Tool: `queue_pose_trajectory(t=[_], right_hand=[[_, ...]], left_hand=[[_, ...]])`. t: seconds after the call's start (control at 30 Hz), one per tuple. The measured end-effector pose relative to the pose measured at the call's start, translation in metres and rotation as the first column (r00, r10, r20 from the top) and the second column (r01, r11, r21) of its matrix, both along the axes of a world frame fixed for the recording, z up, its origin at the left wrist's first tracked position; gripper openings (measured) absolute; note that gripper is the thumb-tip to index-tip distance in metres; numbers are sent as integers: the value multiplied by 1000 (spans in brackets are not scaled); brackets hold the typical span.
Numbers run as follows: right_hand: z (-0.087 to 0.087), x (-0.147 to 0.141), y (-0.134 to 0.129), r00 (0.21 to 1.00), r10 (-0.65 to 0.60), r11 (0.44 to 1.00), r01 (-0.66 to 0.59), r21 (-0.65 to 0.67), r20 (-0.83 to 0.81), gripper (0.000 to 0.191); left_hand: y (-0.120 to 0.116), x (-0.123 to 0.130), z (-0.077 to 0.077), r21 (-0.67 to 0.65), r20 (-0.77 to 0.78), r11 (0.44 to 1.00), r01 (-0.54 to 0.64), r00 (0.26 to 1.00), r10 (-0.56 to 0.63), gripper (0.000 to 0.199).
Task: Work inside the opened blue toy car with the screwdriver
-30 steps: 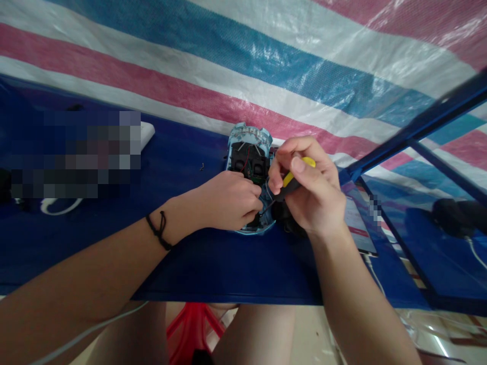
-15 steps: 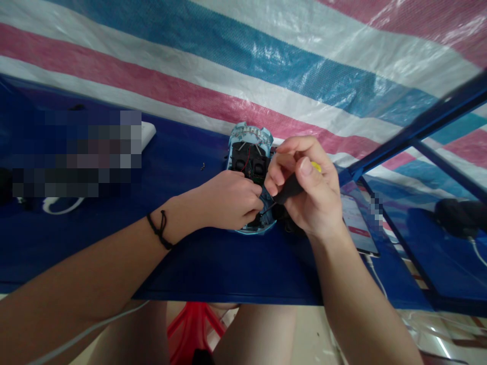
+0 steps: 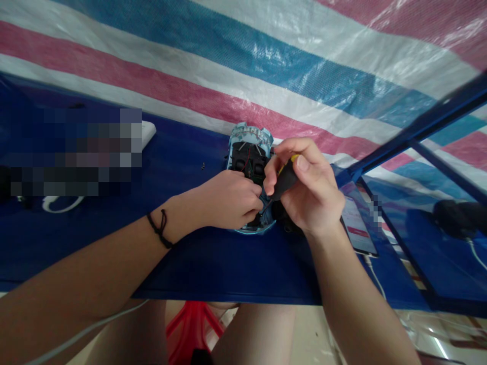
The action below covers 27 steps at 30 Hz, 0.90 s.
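A light-blue toy car (image 3: 251, 133) lies open on the blue table, its black inside and thin red wires showing. My left hand (image 3: 236, 198) rests over the car's near half, fingers curled and pressed together; what they pinch is hidden beneath them. In my right hand (image 3: 310, 185) is a screwdriver (image 3: 286, 181) with a black and yellow handle, held aslant. Its thin shaft points down and left toward the car, close to my left fingertips. I cannot see exactly where the tip touches.
Small screws (image 3: 203, 166) lie left of the car. Dark parts (image 3: 287, 220) sit under my right hand. A phone (image 3: 359, 225) with a white cable is on the right, near a blue metal frame (image 3: 418, 137). A white device (image 3: 148, 133) lies at left. Striped sheeting (image 3: 266, 66) hangs behind.
My right hand has turned the screwdriver, and its handle's yellow end has shifted left and up. My left hand and the car have stayed put.
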State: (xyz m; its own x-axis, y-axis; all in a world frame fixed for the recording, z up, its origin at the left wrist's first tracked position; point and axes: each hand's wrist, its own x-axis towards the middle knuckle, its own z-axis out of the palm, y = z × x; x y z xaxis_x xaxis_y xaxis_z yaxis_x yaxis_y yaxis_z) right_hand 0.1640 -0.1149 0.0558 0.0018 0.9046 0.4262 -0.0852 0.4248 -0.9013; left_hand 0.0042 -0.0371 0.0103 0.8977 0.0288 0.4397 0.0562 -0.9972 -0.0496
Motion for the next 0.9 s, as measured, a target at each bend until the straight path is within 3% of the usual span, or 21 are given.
queue_pose_trajectory(t=[0.27, 0.43, 0.7, 0.83, 0.9], right_hand=[[3, 1, -3, 997, 58, 998, -58, -4, -60, 28], [2, -1, 0, 997, 5, 999, -1, 41, -75, 37], [1, -2, -1, 998, 12, 998, -9, 55, -67, 31], [-2, -3, 2, 996, -76, 993, 81, 87, -56, 47], [-3, -2, 4, 996, -84, 991, 88, 100, -41, 43]], left_hand=[[-1, 0, 1, -11, -32, 1000, -17, 999, 17, 21], [-1, 0, 0, -9, -43, 1000, -26, 999, 25, 22], [0, -1, -1, -8, -45, 1000, -23, 999, 22, 22], [1, 0, -4, -3, -44, 1000, -17, 999, 17, 23], [2, 1, -4, 4, -31, 1000, -15, 999, 16, 23]])
